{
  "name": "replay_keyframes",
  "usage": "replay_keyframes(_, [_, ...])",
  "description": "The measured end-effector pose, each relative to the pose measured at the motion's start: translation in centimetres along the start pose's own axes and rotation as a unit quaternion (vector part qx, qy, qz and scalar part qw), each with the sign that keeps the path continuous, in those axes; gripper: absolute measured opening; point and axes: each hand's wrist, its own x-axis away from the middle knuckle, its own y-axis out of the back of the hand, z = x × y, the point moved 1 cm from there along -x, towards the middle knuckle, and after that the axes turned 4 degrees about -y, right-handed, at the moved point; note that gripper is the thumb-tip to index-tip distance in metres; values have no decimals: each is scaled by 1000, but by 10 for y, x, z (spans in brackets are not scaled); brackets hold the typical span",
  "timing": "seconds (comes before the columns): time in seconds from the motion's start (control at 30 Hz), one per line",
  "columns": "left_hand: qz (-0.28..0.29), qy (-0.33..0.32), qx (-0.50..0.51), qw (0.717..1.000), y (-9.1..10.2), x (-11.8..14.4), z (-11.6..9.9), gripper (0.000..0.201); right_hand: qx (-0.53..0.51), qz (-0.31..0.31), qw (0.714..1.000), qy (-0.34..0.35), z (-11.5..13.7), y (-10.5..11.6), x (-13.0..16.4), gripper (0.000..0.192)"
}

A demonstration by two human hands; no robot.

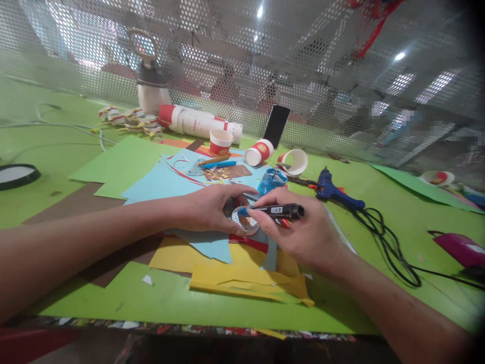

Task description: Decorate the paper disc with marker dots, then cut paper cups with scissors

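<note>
In the middle of the table my right hand [299, 230] grips a black marker [278, 211], its tip end pointing left. Under that tip lies a small round white piece [248, 226] with dark dots round its rim and a brown pattern inside. My left hand [212, 207] is curled round this piece, thumb on its near left side. A dark rounded thing [228, 207], perhaps a cap, shows between thumb and fingers. Just behind the hands stands a jar smeared with blue paint [272, 179]. Light blue paper [151, 182] spreads beneath.
A blue glue gun [333, 189] with a looped black cord lies right. Behind are paper cups [221, 141], a cup stack [200, 123], a phone [277, 124] and a pump sprayer [151, 88]. Yellow paper [250, 283] lies near the front edge; a magenta object [460, 250] is far right.
</note>
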Motion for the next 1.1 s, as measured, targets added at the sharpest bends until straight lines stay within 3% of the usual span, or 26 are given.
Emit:
replay_keyframes(0.23, [-4, -3, -1, 1000, 0, 0, -1, 75, -24, -13, 997, -68, -3, 0, -2, 14])
replay_keyframes(0.67, [0, -6, -3, 1000, 0, 0, 2, 76, -18, -3, 998, -64, -4, 1, -3, 11])
replay_keyframes(0.9, [-7, 21, -47, 999, 2, 0, -4, 79, -66, -90, 989, -95, -11, 6, -2, 13])
replay_keyframes(1.1, [-11, 24, -35, 999, 1, 0, -3, 76, -42, -75, 990, -109, -10, 6, -3, 16])
